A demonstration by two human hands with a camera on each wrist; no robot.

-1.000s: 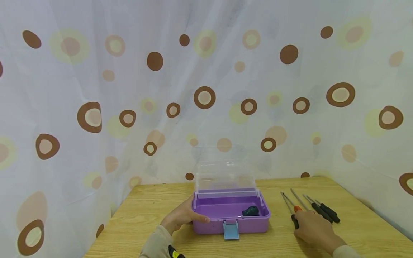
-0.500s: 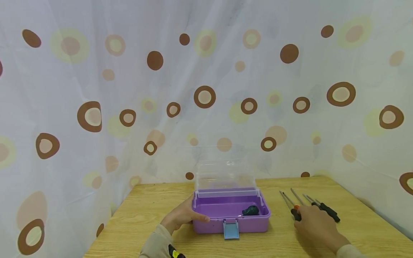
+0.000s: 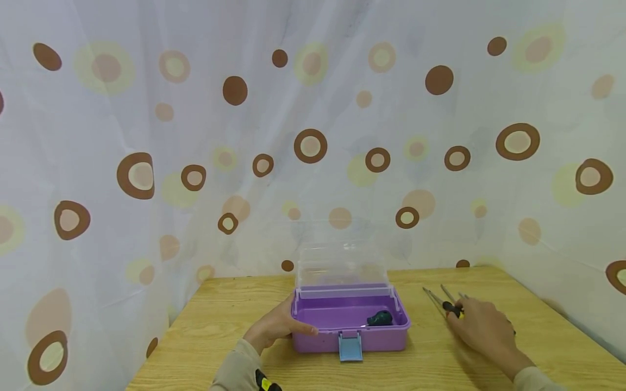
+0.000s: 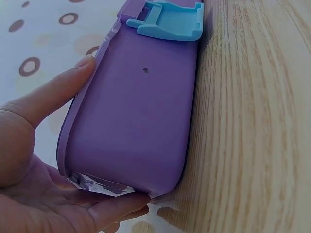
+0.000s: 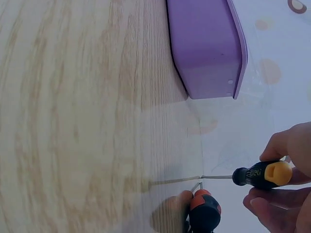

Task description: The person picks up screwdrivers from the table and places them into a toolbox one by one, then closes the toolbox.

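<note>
My left hand point(image 3: 276, 328) holds the left front corner of a purple toolbox point(image 3: 325, 342), thumb along the front rim and fingers against the side. Its transparent lid point(image 3: 342, 266) stands raised and the blue latch point(image 4: 172, 22) hangs down. In the box lies a screwdriver with a dark green handle point(image 3: 380, 319). To the right, my right hand point(image 3: 484, 328) grips a screwdriver point(image 5: 257, 174) by its black-and-yellow handle, shaft pointing away from me. A red-and-black screwdriver handle point(image 5: 204, 213) shows close to the right hand. The hand hides most other handles in the head view.
Beyond the right hand, more screwdriver shafts point(image 3: 448, 294) lie on the wooden table point(image 3: 235, 304). A curtain point(image 3: 313, 179) with brown and beige circles stands behind the table and along both sides.
My right hand has picked up the black-handled screwdriver from the left end of the row and shifted slightly right with it. The left hand and toolbox have stayed put.
</note>
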